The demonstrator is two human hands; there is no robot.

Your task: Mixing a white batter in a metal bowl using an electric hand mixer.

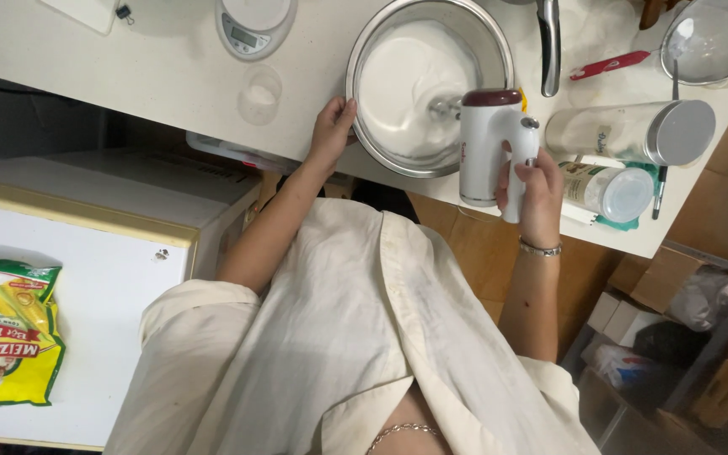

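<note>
The steel bowl (362, 59) of white foam (406, 76) sits at the counter (162, 76) edge. It is best kept steady as it is, the left hand (331, 126) curled on its rim and the right hand (539, 192) wrapped tight round the mixer (486, 143) handle, beaters kept low in the foam. Canisters (634, 131), a scale (254, 25) and a cup (260, 94) share the counter, and a white cabinet (86, 278) with a yellow bag (10, 337) stands beside it.

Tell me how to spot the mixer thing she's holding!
Find the big shiny metal bowl of white fluffy cream on the white counter. Right beside it, the right hand grips the hand mixer: white with a dark red end, its beaters in the cream, unlike the lidded jars nearby.
</note>
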